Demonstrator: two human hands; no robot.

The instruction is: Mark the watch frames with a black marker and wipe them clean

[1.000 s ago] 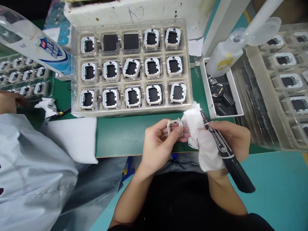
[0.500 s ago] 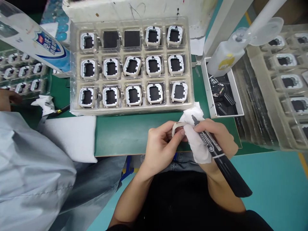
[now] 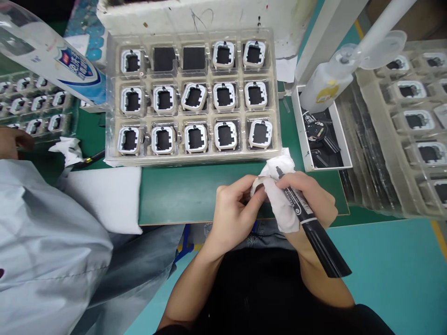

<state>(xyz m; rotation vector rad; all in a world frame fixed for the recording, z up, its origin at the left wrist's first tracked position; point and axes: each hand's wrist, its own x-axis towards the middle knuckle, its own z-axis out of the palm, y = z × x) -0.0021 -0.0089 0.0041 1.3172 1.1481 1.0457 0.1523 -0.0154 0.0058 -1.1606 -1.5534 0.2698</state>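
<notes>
My left hand (image 3: 232, 211) is closed around a pale watch-case frame (image 3: 256, 185), whose far side is partly hidden by the fingers and a wipe. In my right hand (image 3: 312, 195) are a black marker pen (image 3: 307, 218), nib end pointing up and left, and a white tissue (image 3: 283, 207). The tissue presses against the right side of the frame. Another crumpled white tissue (image 3: 281, 162) lies on the table just beyond the hands. Ahead stands a clear plastic tray (image 3: 174, 160) with rows of similar white frames (image 3: 195, 138); two top-row pockets hold only black pads.
A white box (image 3: 345, 149) at right holds black parts and a pump bottle (image 3: 324, 86). Stacked trays (image 3: 391, 177) fill the far right. At left are a large bottle (image 3: 77, 70), a white foam sheet (image 3: 108, 200) and a co-worker's sleeve (image 3: 45, 218).
My right hand, with the marker and tissue, has shifted slightly left against the frame. The marker's back end has swung left and up. My left hand stays nearly in place.
</notes>
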